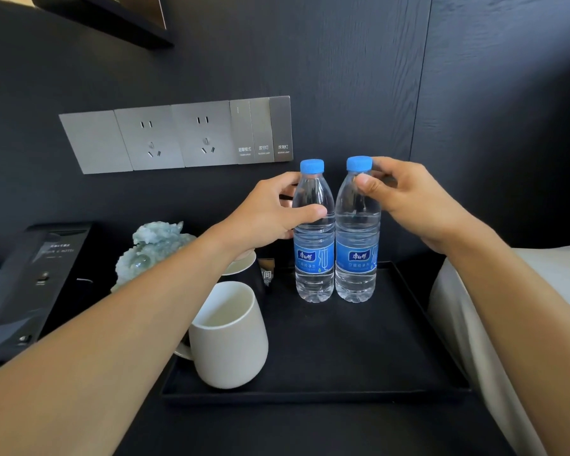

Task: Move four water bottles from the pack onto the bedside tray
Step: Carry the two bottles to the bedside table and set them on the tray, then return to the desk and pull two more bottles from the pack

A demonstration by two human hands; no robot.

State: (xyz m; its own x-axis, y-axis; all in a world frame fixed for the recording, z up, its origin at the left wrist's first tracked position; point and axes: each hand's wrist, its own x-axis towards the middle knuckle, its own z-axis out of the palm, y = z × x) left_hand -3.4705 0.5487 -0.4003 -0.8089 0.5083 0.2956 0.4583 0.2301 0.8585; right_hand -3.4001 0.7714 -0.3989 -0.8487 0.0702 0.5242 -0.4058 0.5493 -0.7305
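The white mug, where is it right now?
In the head view, the white mug stands on the near left corner of the black tray, below the left hand and nearer than the two water bottles.

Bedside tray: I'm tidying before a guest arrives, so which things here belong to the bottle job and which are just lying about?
Job:
left bottle, in left hand
right bottle, in right hand
black tray

Lying about:
white mug
jade-coloured carving
small card
black phone console

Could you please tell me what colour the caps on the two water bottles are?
Both caps are bright blue, seen clearly in the head view.
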